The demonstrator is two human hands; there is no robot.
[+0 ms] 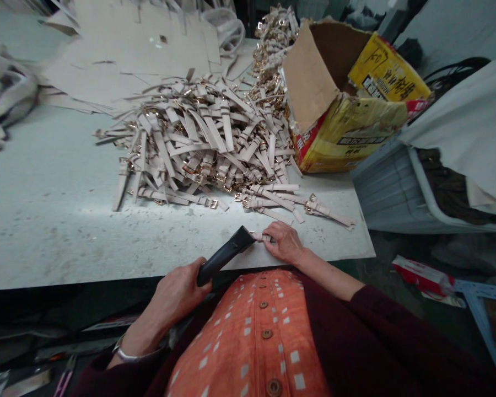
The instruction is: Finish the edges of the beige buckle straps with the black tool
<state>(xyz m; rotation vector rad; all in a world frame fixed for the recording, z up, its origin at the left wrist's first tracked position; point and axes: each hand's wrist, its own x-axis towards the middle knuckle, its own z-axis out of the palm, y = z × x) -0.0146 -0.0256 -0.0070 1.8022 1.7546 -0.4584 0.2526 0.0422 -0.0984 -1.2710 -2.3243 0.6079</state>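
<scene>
My left hand [181, 293] is wrapped round the handle of a long black handheld tool [225, 256], whose exact kind I cannot make out. The tool slants up to the right, and its wider end meets or almost meets a small pale buckle strap [258, 236]. Closed fingers of my right hand [286, 242] grip that strap at the table's front edge and hide most of it. Just beyond both hands lies a heap of pale buckle straps [206, 140] with gold-coloured buckles. A few loose straps [273, 201] lie at its near right side.
On the right of the table [58, 231] stands an open yellow cardboard box [351, 132]. More straps [273, 49] are piled behind it. Pale sheets [128, 44] cover the back, with bundled strips [8, 88] at far left. A grey bin [388, 182] stands beyond the right edge.
</scene>
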